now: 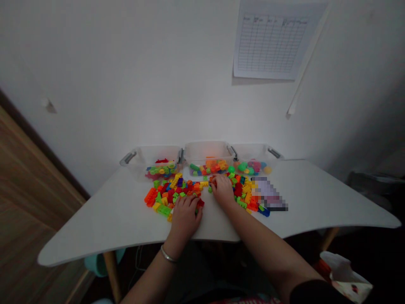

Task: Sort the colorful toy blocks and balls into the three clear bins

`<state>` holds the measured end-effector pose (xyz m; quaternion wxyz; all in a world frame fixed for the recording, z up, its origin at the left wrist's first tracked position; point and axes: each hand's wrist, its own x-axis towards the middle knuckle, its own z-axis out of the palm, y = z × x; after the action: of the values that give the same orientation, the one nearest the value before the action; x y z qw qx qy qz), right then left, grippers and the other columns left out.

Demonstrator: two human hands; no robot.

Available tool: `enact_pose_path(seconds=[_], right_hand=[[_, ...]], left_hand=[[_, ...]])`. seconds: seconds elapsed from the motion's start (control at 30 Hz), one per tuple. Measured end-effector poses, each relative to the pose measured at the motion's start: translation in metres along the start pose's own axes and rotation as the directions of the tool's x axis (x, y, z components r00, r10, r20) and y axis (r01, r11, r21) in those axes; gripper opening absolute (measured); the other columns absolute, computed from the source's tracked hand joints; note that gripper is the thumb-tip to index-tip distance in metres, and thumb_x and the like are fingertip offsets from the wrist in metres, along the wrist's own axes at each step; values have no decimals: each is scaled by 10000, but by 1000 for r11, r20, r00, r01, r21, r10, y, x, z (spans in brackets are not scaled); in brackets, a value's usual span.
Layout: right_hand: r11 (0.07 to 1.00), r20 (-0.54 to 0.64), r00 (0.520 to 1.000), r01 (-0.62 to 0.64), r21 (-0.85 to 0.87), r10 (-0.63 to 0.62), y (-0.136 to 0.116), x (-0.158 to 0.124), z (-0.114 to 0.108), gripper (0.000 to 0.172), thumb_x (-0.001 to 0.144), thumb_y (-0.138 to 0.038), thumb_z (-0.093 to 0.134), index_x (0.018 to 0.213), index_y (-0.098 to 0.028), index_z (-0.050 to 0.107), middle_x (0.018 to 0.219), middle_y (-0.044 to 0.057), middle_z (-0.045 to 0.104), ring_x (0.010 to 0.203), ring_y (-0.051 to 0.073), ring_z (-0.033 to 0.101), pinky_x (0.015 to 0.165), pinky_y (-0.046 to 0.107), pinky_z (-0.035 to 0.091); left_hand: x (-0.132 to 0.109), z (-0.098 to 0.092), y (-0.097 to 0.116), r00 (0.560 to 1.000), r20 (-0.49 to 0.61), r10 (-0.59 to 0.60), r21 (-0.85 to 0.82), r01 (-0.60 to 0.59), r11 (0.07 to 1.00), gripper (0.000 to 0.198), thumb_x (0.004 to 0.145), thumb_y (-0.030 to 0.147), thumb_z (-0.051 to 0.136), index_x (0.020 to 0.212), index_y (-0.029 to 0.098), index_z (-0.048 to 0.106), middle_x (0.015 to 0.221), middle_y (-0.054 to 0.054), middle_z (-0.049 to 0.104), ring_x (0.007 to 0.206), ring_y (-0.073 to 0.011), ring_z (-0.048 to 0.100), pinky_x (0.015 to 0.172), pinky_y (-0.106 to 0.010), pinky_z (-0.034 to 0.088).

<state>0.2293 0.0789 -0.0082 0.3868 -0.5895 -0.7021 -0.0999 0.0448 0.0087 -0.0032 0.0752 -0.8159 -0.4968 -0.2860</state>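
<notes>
Forearms point(262, 240), cropped below, end in fingers point(189, 201) partly hiding bricks point(171, 195); whether they grip any, I cannot tell.

Around the left arm point(148, 278), at the wrist, I see a silver bangle point(167, 254), a narrow, smooth, rounded band with a dull shine. The right arm point(268, 249) goes into a black sleeve point(316, 293), plain, with a curved edge; below that edge the arm is bare. At the bottom of my view I make out a strip of red cloth point(247, 301) with pale markings, too blurred for me to read. The left hand point(186, 214) and right hand point(223, 191) are ungloved.
</notes>
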Motion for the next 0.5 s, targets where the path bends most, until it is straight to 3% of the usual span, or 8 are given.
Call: enact_pose_path(seconds=[0.1,0.2,0.37,0.5], right_hand=[[1000,29,999,14,-23,-14,-2,-1,-3,69,855,-150,555,837,-194,605,905,71,676,932,227,588,889,347,412],[998,20,997,69,15,-69,-3,-4,-4,34,852,-178,570,834,-198,590,975,80,682,981,232,585,902,352,408],[978,-84,993,100,181,-86,-2,-5,-7,89,863,-240,576,778,-215,565,1020,86,678,989,222,593,898,354,440],[974,-168,985,68,214,-32,-1,12,-22,121,872,-276,555,768,-219,580,951,83,666,953,223,590,897,364,449]], left_hand=[[0,1,0,1000,-2,3,10,-3,1000,273,886,299,521,1087,192,672,1136,-97,683,1039,-280,594,975,-483,430],[0,1,0,1000,-8,2,12,-2,1000,271,888,301,518,1086,197,670,1135,-90,684,1036,-280,595,976,-483,428],[0,0,0,1000,-9,-2,-4,2,1000,263,884,295,522,1083,206,670,1131,-91,686,1030,-273,597,981,-487,425],[-1,1,-1,1000,-15,-1,-7,1,1000,267,885,298,518,1087,209,668,1132,-91,685,1025,-273,592,983,-495,421]])
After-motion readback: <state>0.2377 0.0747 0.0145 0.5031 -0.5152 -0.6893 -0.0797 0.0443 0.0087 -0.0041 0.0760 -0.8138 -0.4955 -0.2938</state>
